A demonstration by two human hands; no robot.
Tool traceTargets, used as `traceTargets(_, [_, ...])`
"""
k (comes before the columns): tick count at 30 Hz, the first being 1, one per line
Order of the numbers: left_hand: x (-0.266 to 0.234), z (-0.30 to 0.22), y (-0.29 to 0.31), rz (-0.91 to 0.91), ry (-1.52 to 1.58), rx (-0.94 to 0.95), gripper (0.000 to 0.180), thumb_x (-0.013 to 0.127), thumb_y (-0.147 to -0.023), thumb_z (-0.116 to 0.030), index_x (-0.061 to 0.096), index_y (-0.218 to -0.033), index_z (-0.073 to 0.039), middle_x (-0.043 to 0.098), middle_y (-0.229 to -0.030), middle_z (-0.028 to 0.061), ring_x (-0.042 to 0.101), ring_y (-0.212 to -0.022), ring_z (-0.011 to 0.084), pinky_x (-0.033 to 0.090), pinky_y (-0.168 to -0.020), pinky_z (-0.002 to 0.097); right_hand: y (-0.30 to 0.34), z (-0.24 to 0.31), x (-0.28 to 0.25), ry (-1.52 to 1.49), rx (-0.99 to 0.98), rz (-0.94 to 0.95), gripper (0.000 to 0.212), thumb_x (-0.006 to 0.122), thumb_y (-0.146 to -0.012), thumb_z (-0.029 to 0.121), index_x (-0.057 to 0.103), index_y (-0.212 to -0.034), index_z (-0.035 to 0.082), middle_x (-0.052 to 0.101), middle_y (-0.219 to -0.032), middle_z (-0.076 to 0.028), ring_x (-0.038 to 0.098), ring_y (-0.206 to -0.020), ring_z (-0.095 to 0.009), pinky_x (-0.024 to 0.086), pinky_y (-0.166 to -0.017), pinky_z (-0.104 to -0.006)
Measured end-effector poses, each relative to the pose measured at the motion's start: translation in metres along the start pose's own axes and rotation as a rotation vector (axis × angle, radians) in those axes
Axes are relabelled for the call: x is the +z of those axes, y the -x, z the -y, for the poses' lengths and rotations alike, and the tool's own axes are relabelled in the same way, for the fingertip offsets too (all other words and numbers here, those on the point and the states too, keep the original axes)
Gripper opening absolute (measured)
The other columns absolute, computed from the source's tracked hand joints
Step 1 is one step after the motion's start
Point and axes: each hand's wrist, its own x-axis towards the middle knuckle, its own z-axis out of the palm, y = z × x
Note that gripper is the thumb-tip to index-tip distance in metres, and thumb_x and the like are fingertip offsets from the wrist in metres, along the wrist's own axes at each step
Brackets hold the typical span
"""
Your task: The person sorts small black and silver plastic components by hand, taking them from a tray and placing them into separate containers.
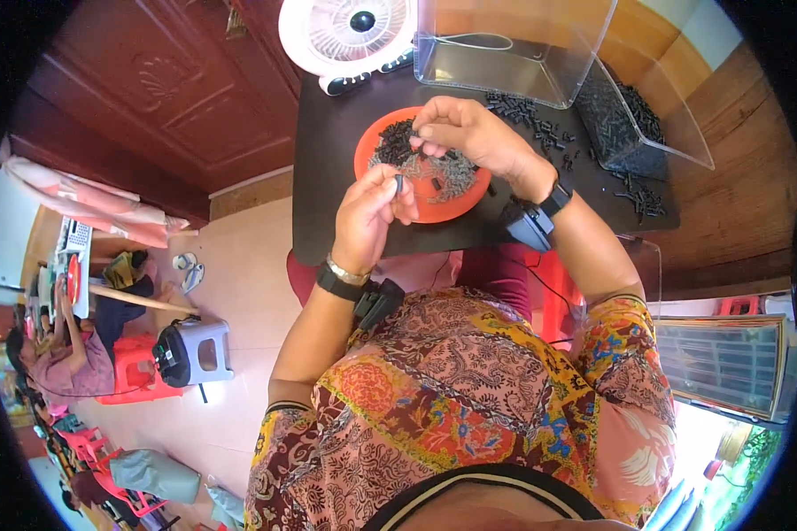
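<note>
My left hand [366, 215] pinches a small black cylindrical piece [398, 184] upright between thumb and fingertips, over the near left side of an orange-red plate [443, 212]. Above the plate's far side my right hand [474, 137] is closed, thumb against forefinger. Something dark and tiny shows at its fingertips, too small to name. On the plate lie a heap of small black pieces [392, 142] and a spread of thin grey metal-looking pieces [458, 175]. Both wrists carry dark strapped devices.
The plate stands on a dark table [328, 203]. Behind it are a white fan [350, 35] and a clear plastic bin [505, 71]. At the right, a clear container [624, 159] holds many black pieces; loose black pieces [522, 111] lie beside it. Another person [71, 354] sits far left.
</note>
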Motion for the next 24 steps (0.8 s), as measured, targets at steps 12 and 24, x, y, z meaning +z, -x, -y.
traceTargets(12, [-0.004,-0.003,-0.016,0.079,-0.063,-0.033,0.021,0.049,-0.093,-0.025,0.051,-0.086,-0.006,0.055,-0.080,0.0038,0.057,-0.068,0.0145,0.043,-0.064,0.0252,0.007,0.005,0.005,0.074,-0.118,0.080,0.012,0.057,-0.089,0.006,0.061,-0.098,-0.001,0.064,-0.086,-0.002,0.058,-0.079,-0.009,0.049,-0.075,-0.0250])
traceTargets(24, [0.000,0.001,-0.010,0.090,-0.067,-0.022,0.021,0.049,-0.094,-0.025,0.051,-0.089,-0.005,0.054,-0.081,0.0033,0.055,-0.071,0.0149,0.043,-0.066,0.0259,0.024,0.034,0.025,0.183,0.000,0.076,0.011,0.056,-0.090,0.009,0.059,-0.095,0.000,0.063,-0.081,-0.002,0.058,-0.072,-0.007,0.050,-0.058,-0.0235])
